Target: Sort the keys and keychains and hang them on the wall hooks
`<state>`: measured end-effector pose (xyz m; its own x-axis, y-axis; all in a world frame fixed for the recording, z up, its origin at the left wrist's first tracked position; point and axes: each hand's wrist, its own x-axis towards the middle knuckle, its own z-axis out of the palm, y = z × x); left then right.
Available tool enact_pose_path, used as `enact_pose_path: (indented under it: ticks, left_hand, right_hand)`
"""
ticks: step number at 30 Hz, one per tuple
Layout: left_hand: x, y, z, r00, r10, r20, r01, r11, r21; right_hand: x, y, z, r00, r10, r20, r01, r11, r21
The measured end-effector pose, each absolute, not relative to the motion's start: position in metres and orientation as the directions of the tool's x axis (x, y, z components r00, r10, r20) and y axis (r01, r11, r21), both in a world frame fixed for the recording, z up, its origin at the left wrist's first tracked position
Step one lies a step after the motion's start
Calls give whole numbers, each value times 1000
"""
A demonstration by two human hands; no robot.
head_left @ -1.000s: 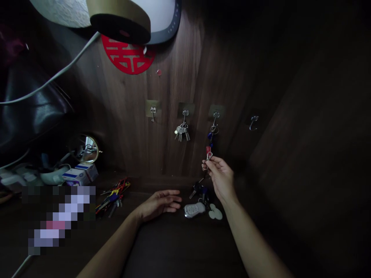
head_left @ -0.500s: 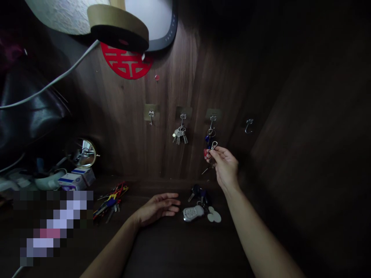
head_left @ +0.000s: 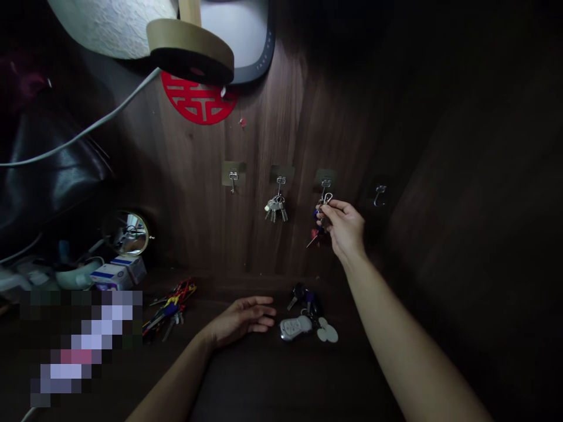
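My right hand [head_left: 347, 230] pinches a silver key-ring clip [head_left: 327, 199] just below the third wall hook [head_left: 326, 183]. Blue and red tags and a key [head_left: 312, 240] dangle by my fingertips; which ring they belong to I cannot tell. On the shelf, my left hand [head_left: 244, 319] rests with its fingers stretched out, holding nothing. Just right of it lie a grey remote fob [head_left: 295, 327], dark keys [head_left: 307, 298] and a pale rounded tag [head_left: 328, 330]. From the second hook [head_left: 281, 179] hangs a bunch of silver keys [head_left: 275, 208].
A bare hook [head_left: 380, 196] is at the right, another hook [head_left: 233, 180] at the left. Colourful corded keys [head_left: 173, 308] lie left on the shelf, near small boxes [head_left: 118, 272] and a round mirror [head_left: 132, 234]. Overhead is a lamp base [head_left: 190, 53] with a white cable [head_left: 101, 120].
My right hand has moved up with the clip, from below the hanging tags to close under the third hook. My left hand has stayed on the shelf. The view has shifted slightly.
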<state>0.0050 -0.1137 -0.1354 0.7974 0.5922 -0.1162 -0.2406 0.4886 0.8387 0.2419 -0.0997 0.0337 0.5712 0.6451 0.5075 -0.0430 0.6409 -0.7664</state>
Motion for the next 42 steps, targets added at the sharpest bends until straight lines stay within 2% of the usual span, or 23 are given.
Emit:
enact_pose_path:
  ticks: [28, 42]
  left_hand:
    - [4, -113, -137, 814, 574, -89, -245, 479, 843]
    - [3, -113, -138, 807, 579, -115, -212, 466, 859]
  right_hand:
    - [251, -91, 26, 587, 685, 430, -48, 560, -827]
    - [247, -110, -10, 542, 773, 329, -187, 493, -850]
